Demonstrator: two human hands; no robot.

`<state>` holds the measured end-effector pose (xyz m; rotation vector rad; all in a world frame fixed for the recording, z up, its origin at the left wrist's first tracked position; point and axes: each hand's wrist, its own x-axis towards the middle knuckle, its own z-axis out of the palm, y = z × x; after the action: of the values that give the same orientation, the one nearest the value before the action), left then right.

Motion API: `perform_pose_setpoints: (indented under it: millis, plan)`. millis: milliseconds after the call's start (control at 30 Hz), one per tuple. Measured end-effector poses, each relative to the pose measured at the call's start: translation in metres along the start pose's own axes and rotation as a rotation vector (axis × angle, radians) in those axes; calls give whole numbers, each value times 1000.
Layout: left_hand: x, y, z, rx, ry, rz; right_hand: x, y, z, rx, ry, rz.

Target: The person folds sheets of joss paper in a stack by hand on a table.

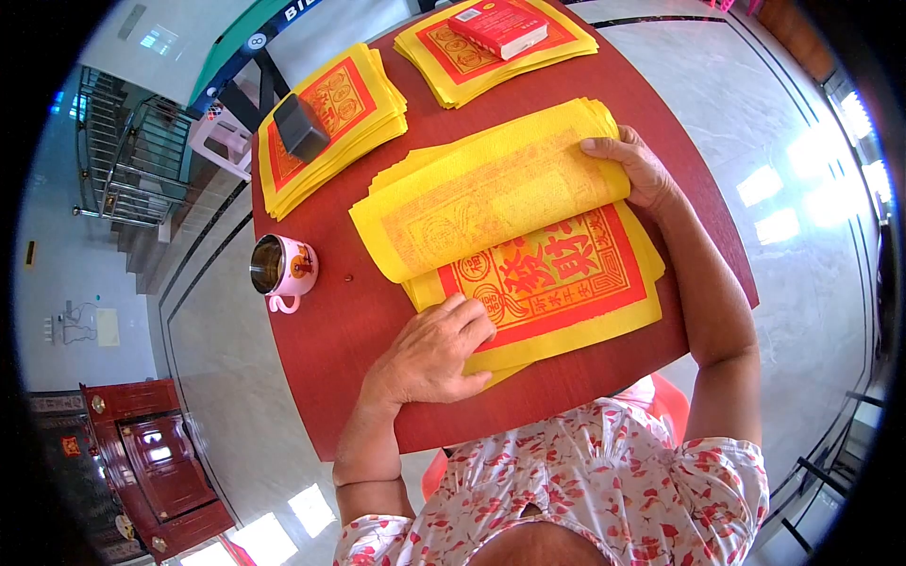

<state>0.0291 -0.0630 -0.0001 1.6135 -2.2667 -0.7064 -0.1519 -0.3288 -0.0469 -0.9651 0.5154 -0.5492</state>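
A stack of yellow paper sheets [566, 330] printed in red lies in front of me on the dark red table. Its top sheet [491, 193] is folded back, showing its yellow underside. At the right end my right hand [637, 170] grips this folded sheet, thumb on top and fingers curled behind it. My left hand [436, 349] rests on the lower left corner of the stack, fingers bent and partly spread, with nothing visible in its grasp.
Two more yellow stacks lie at the back, one under a dark block [301, 128], the other under a red box [498, 28]. A pink mug [284, 269] stands at the left edge of the table [330, 377]. A pale stool [223, 137] is beyond.
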Motion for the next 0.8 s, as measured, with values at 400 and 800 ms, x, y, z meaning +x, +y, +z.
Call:
perform_pose_setpoints:
  millis: [400,800]
  plan:
    - [2,3,1,43,31,5,1,1,-2,-17,-13,-1]
    - [2,1,6,74,59,-16,0,0,-1,-24,-6,-4]
